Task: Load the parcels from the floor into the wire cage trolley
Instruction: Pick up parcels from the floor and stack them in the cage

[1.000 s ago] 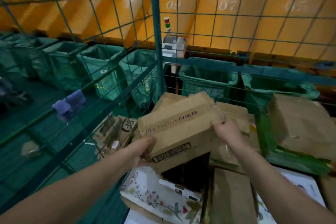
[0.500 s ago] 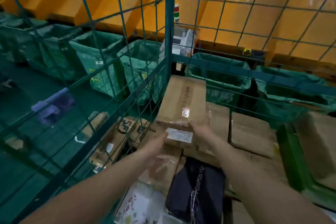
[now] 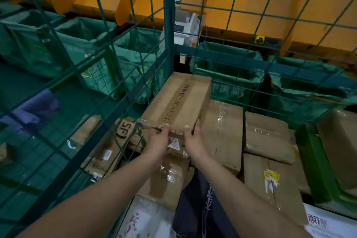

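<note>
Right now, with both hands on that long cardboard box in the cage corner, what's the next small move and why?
Probably let go and draw both hands back. The long cardboard box already lies flat in the cage's far-left corner atop other parcels; left hand and right hand only grip its near end.

Long carton (image 3: 179,102) sat in the far-left corner of the wire cage trolley (image 3: 168,25), on top of other parcels — left hand (image 3: 157,142) and right hand (image 3: 194,140) both at its near end. Taped parcel (image 3: 222,133) lay just right of it, two more cartons (image 3: 268,137) further right. Dark bag (image 3: 201,205) lay nearer, between the forearms. Outside the mesh: a flat box (image 3: 108,149) on the floor at left, sack bins (image 3: 228,67) behind the cage.
</note>
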